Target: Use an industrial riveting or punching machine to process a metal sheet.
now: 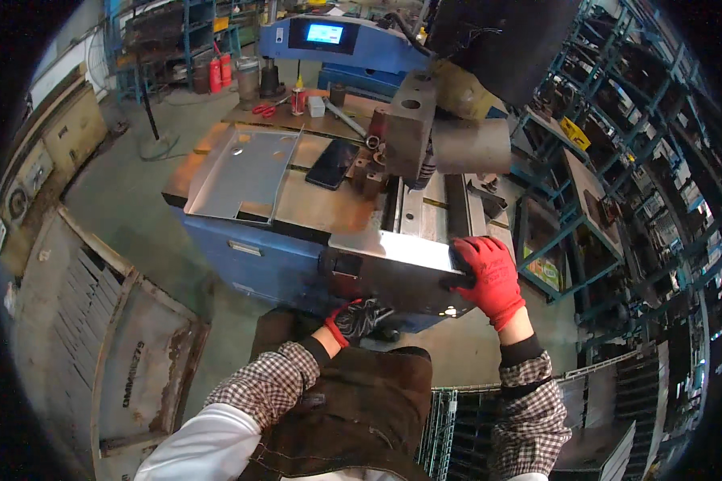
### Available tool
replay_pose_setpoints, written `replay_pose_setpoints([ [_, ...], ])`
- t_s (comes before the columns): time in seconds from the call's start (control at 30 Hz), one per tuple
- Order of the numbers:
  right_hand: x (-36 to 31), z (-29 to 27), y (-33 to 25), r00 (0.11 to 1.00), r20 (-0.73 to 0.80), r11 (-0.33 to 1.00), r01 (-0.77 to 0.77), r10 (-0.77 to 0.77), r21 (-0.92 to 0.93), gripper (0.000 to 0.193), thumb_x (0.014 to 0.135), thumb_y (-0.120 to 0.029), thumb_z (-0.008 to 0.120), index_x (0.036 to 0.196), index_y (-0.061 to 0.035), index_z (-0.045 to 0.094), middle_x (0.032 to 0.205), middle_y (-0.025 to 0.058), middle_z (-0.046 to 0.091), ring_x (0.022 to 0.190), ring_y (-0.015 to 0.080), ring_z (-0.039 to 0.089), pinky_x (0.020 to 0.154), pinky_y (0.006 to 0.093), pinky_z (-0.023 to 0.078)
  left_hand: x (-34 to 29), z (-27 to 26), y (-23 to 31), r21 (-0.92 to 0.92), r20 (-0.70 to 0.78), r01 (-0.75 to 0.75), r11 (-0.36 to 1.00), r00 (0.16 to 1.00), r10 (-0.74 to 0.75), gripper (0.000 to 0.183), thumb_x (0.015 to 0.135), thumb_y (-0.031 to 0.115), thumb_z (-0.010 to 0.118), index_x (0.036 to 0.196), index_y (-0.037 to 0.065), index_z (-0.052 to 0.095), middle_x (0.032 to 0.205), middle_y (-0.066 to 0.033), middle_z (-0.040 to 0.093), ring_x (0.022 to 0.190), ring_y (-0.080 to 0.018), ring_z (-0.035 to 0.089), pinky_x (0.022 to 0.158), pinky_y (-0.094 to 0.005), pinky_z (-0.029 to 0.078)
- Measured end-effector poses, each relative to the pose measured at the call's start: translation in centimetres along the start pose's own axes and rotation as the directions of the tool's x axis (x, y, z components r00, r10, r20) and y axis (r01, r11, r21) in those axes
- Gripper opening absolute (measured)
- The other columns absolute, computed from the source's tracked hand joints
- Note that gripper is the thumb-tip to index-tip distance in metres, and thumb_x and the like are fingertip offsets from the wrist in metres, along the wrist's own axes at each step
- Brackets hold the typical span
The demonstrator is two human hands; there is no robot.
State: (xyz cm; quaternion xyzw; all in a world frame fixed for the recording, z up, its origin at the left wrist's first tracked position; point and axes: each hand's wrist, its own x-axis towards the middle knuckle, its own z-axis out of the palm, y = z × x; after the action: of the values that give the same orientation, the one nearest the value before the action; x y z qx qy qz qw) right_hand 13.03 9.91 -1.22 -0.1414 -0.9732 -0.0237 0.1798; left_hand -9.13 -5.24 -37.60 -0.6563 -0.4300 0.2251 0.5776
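A bent sheet-metal panel (401,276) lies along the front edge of the machine's work table, its bright top flange facing up and its darker face turned toward me. My right hand (491,279), in a red glove, grips the panel's right end. Low by the panel's bottom edge, my left hand (359,319) wears a red glove with a black palm. Its fingers are curled, and what they hold is hard to make out. Above the table hangs the machine's metal head (413,120), just behind the panel.
Left on the table rests another cut sheet-metal panel (245,168), beside a black phone (333,163). Farther back are red-handled scissors (269,107), a small bottle (298,100) and a wrench (345,119). A lit control screen (324,33) is behind. Racks (594,192) stand right; a metal cart (140,345) stands left.
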Motion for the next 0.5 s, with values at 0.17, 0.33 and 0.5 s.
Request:
replay_pose_setpoints([
  [0.17,-4.2,1.5,3.4,0.995,0.034,0.995,-0.089,0.090,-0.035,0.090,0.055,-0.032,0.093,0.137,-0.0157,0.058,0.133,0.0079,0.062,0.132,0.0312,0.053,0.117,0.0504,0.035,5.0,-7.1,-6.6,-0.919,0.291,0.193,-0.343,0.920,-0.262,0.038,0.103,0.025,0.057,0.137,0.008,0.059,0.125,-0.0126,0.067,0.106,-0.0309,0.068,0.101,-0.0458,0.053],
  [0.33,-3.7,3.7,4.1,0.996,0.025,0.995,-0.089,0.088,0.047,0.094,0.054,-0.034,0.092,0.139,-0.0153,0.057,0.138,0.0081,0.060,0.136,0.0337,0.049,0.119,0.0519,0.033,5.5,-11.6,-20.7,-0.557,0.456,-0.016,-0.830,0.830,-0.322,0.051,0.093,0.022,0.071,0.140,0.007,0.059,0.137,-0.0151,0.062,0.121,-0.0357,0.063,0.106,-0.0472,0.049],
  [0.5,-3.9,4.4,4.2,0.998,-0.028,0.998,-0.061,0.061,0.007,0.092,0.055,-0.033,0.091,0.138,-0.0145,0.057,0.140,0.0101,0.058,0.138,0.0354,0.047,0.119,0.0533,0.032,13.2,-11.7,-28.9,-0.994,0.107,0.079,-0.074,0.819,-0.564,0.084,0.080,0.042,0.079,0.147,0.000,0.048,0.147,-0.0240,0.052,0.139,-0.0428,0.047,0.119,-0.0530,0.035],
])
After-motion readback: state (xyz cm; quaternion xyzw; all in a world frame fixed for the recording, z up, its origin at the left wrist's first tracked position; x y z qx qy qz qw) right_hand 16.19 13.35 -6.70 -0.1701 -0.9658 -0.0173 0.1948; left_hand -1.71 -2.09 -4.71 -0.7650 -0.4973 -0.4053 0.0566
